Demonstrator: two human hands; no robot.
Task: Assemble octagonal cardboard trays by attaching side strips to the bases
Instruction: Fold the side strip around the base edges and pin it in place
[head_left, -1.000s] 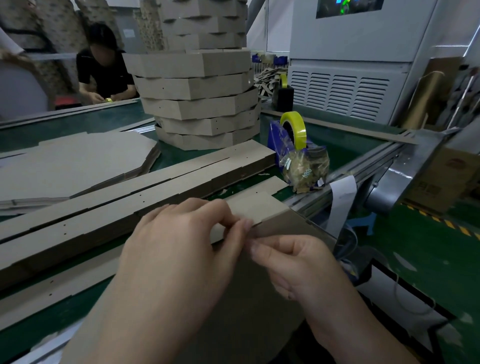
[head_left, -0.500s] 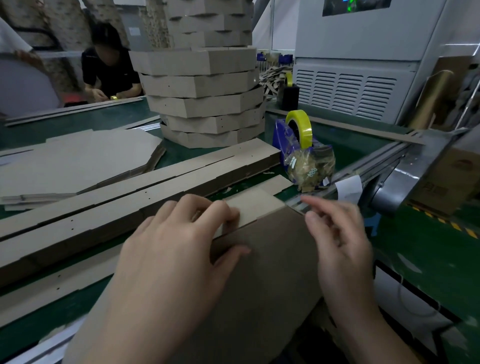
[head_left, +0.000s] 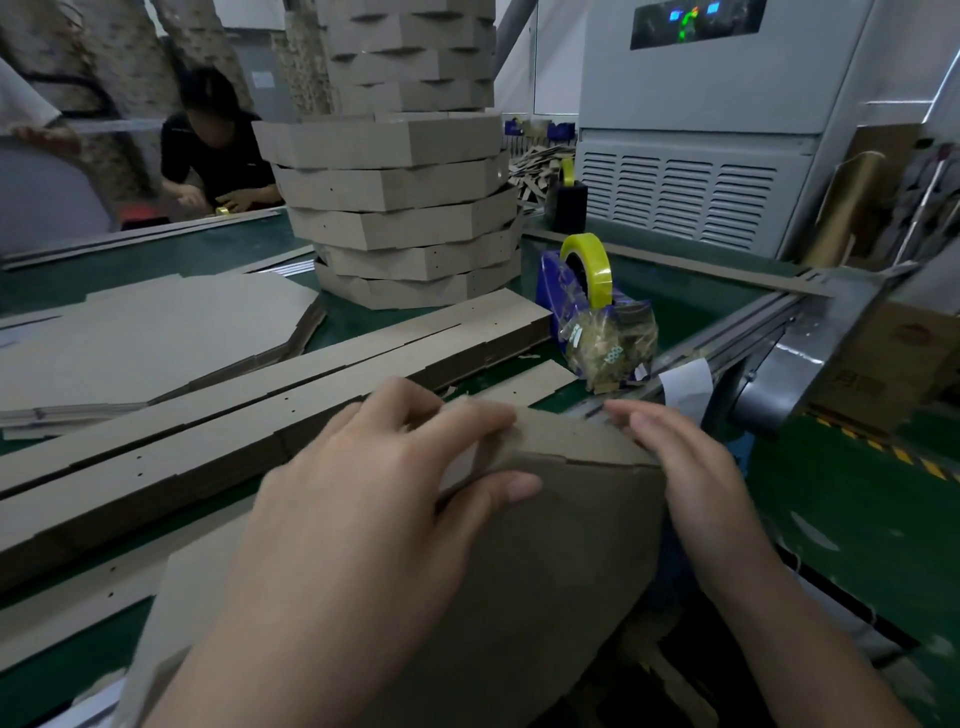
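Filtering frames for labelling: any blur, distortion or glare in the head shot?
Head view: left hand and right hand on the brown cardboard tray motion-smeared; yellow tape roll sharp; wide-angle tilt on the grey louvred machine cabinet; dim light, no strong glare.

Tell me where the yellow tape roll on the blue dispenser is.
The yellow tape roll sits right of centre in the head view, just right of the tray stack and beyond the right hand.

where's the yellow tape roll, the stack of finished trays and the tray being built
yellow tape roll (head_left: 598, 267), head view, outer face of the roll
stack of finished trays (head_left: 384, 187), head view, side wall of a middle tray
tray being built (head_left: 561, 545), head view, bare part of its base
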